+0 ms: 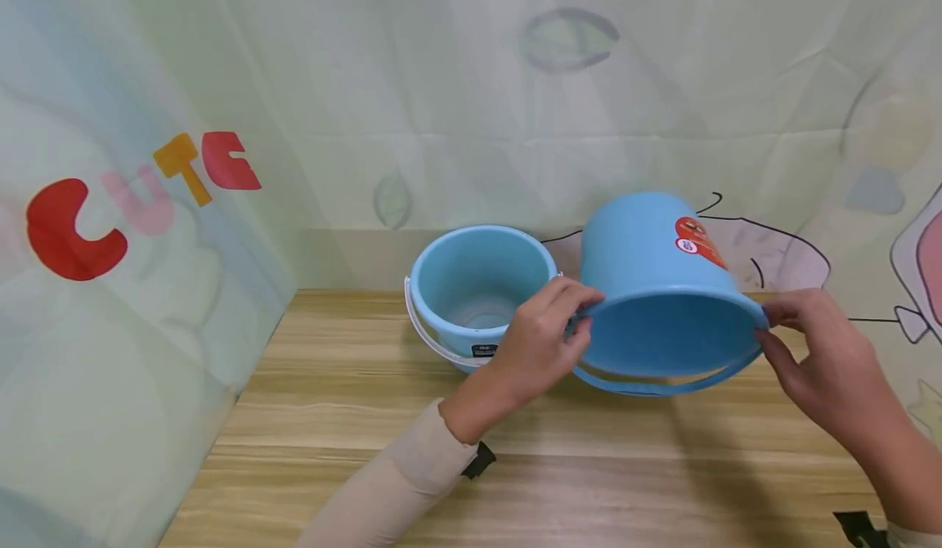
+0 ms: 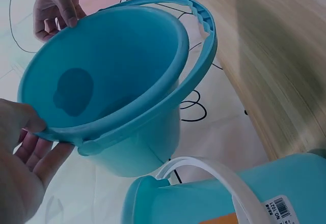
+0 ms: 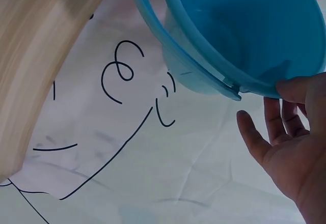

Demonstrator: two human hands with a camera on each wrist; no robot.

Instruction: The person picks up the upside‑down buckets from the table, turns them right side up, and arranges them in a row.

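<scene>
Had the blue-handled bucket rim-pinched in left hand and right hand, tipped near the table's back edge beside the white-handled bucket. Seemed like mid-tilt; probably needed even grips next.

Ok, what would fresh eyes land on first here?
Probably the tilted blue bucket, right of centre in the head view, its rim pinched by the left fingers and right fingers. Then the upright, white-handled bucket left of it on the wooden table, and the CUTE lettering at far left.
</scene>
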